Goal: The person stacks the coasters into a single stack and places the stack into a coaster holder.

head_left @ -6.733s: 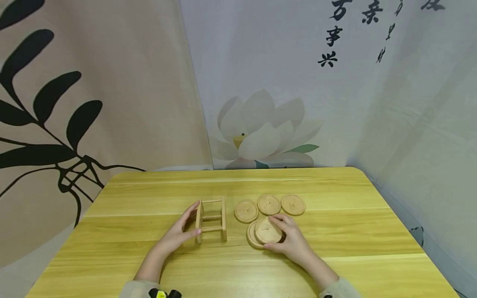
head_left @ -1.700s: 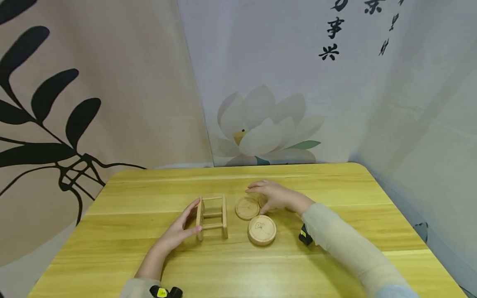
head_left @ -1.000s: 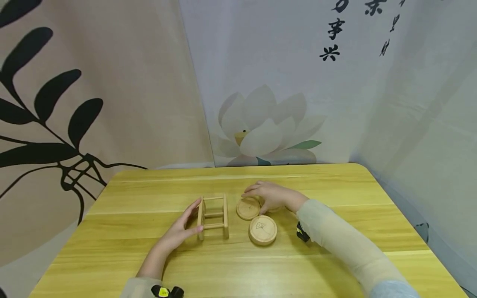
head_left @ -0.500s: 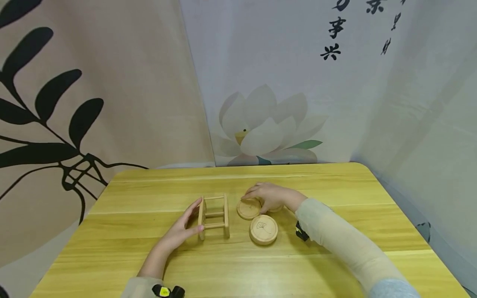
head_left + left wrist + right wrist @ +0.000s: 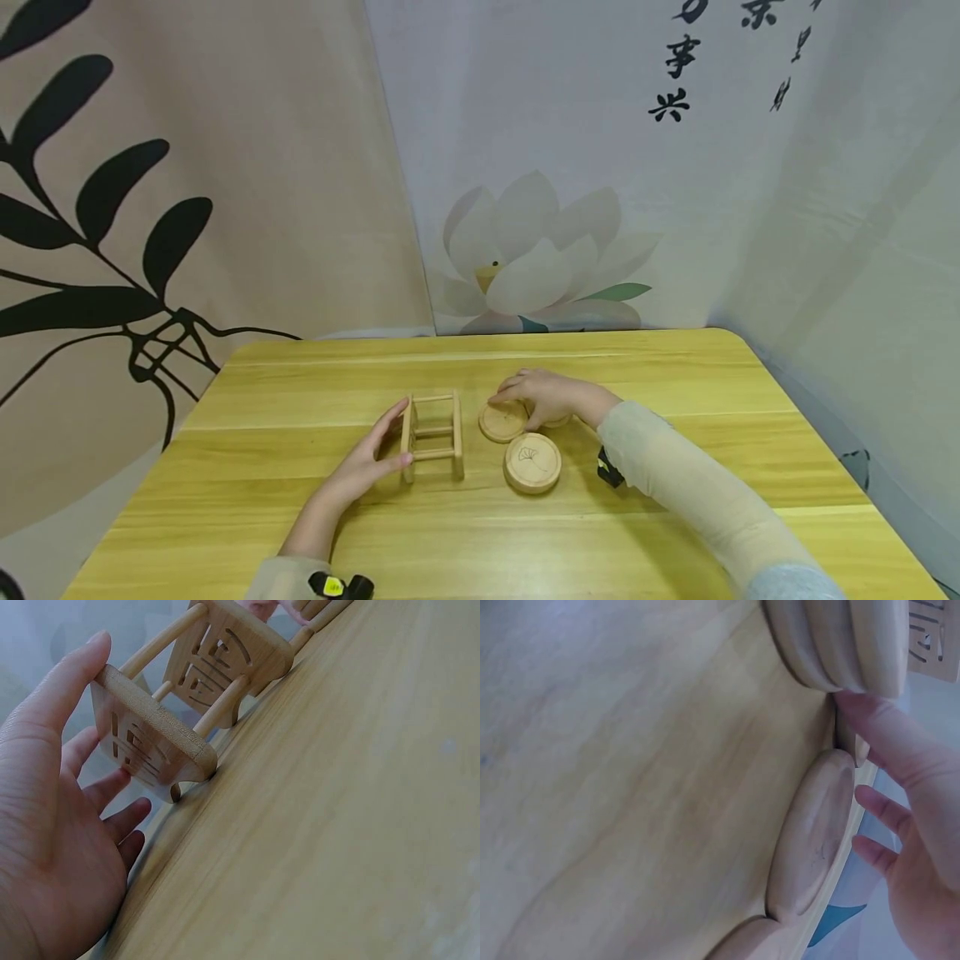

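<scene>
A wooden coaster holder (image 5: 432,433), two carved end panels joined by rods, stands on the table. My left hand (image 5: 360,467) grips its left panel, the thumb at the near edge and the fingers along the outer face. Right of it is a stack of coasters (image 5: 532,462), the top one engraved with a leaf; three edges show in the right wrist view. Behind the stack, my right hand (image 5: 546,395) holds the leftmost flat coaster (image 5: 502,422) by its edge, thumb at the near right, fingertips at the far side. Another coaster (image 5: 814,836) lies beside it, partly hidden under that hand in the head view.
A further coaster (image 5: 754,941) lies at the lower edge of the right wrist view. The wooden table (image 5: 480,542) ends at a back edge against printed cloth (image 5: 540,250). My right sleeve (image 5: 697,483) reaches across the table's right side.
Since the oldest frame, my right hand has put a coaster on the stack, let go, and moved back to the flat coasters. Lately its fingers have lowered slightly. The left hand stays on the holder.
</scene>
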`<action>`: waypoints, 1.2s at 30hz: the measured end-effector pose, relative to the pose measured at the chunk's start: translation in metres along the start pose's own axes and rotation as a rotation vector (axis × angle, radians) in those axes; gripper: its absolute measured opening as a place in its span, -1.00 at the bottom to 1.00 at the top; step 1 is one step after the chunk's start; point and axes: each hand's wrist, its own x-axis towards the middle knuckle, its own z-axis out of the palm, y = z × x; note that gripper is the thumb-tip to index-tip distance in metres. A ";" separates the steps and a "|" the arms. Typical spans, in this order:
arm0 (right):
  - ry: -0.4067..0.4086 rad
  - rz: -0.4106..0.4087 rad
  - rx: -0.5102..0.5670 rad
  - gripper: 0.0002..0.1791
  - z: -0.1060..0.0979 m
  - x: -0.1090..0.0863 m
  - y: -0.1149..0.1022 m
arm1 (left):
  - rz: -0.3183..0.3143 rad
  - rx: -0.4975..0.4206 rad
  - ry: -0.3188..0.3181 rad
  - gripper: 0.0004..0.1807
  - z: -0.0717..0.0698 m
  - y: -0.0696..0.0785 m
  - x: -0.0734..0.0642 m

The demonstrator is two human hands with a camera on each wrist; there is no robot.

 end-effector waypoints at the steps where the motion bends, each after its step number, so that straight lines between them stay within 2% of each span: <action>1: 0.001 -0.003 -0.002 -0.24 0.000 0.000 0.000 | 0.001 0.000 0.000 -0.14 0.000 0.000 0.000; 7: 0.023 -0.033 0.007 -0.26 0.001 -0.002 0.002 | -0.004 -0.011 -0.002 -0.15 0.000 0.002 0.000; 14: 0.042 -0.021 0.056 -0.27 0.002 -0.006 0.001 | -0.011 -0.024 -0.004 -0.14 0.001 0.001 0.000; 29: 0.133 -0.053 0.093 -0.25 0.014 -0.008 0.008 | 0.001 -0.004 0.002 -0.14 0.000 0.002 0.000; 36: 0.155 -0.028 0.104 -0.24 0.018 -0.011 0.009 | -0.002 -0.002 0.000 -0.14 0.001 0.001 0.000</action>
